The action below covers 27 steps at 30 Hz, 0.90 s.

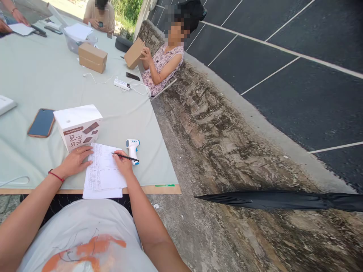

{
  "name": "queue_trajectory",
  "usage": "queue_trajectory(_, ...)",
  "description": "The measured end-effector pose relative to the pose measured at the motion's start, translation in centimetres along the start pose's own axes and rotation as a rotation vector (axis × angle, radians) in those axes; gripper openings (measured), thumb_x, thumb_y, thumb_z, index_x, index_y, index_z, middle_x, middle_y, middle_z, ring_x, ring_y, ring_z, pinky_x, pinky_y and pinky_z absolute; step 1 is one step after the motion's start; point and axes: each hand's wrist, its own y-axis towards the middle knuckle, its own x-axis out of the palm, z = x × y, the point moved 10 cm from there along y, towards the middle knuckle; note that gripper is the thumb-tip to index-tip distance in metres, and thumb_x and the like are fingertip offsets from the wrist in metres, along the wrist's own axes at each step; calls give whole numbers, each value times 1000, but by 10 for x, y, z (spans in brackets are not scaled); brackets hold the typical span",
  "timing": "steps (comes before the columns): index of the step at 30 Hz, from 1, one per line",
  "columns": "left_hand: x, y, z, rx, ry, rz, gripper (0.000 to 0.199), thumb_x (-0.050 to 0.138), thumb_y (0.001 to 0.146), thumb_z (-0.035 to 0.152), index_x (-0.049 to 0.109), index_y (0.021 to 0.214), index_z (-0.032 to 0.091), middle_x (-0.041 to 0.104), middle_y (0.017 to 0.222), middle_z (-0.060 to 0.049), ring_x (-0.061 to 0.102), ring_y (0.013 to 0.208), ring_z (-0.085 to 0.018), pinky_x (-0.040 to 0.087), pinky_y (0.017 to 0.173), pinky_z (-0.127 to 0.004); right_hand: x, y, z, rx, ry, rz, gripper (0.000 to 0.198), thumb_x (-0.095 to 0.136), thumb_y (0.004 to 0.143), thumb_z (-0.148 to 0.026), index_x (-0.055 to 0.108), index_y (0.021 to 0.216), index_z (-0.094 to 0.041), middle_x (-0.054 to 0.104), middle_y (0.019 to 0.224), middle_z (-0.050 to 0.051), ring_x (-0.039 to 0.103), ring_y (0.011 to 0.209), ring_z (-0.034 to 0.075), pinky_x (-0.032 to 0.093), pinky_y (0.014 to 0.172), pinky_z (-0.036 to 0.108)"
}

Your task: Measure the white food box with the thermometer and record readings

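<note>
Closest to you is your white shirt (85, 230) with its orange print, and beyond it the cloth-covered surface (141, 113), where the white box (78, 126) makes a handy landmark. The written sheets (103, 177) lie on your side of that box, slightly to its right, their lowest edge reaching past the surface's edge. Your left hand (76, 161), with a red bracelet (56, 175) at the wrist, is just in front of the box — laid flat, thumb apart from the fingers, fingertips on the sheets' left side. Your right hand (124, 163), to the right of the box, pinches a black pen (126, 157) whose tip points at the top sheet. A white-and-blue handheld device (132, 146) lies farther right of the box, just beyond your right hand. A phone (42, 123) sits just left of the box. Well beyond the box stands a brown carton (93, 57); beyond and to the right of it, a seated person in a patterned top (167, 62) holds another carton (134, 53) — tilted, hands on its side.
</note>
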Motion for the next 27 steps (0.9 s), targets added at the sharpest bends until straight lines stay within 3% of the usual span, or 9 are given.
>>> queue_trajectory(27,0,1,-1,2,4,-1,52,42,96,53,66,123,14,59,137,-18,56,126,-34,48,106,-54,-1,0,-3,-46,12,20,22,60,78,-40,68,89,-23,71,95,4,64,87,20,55,84,36)
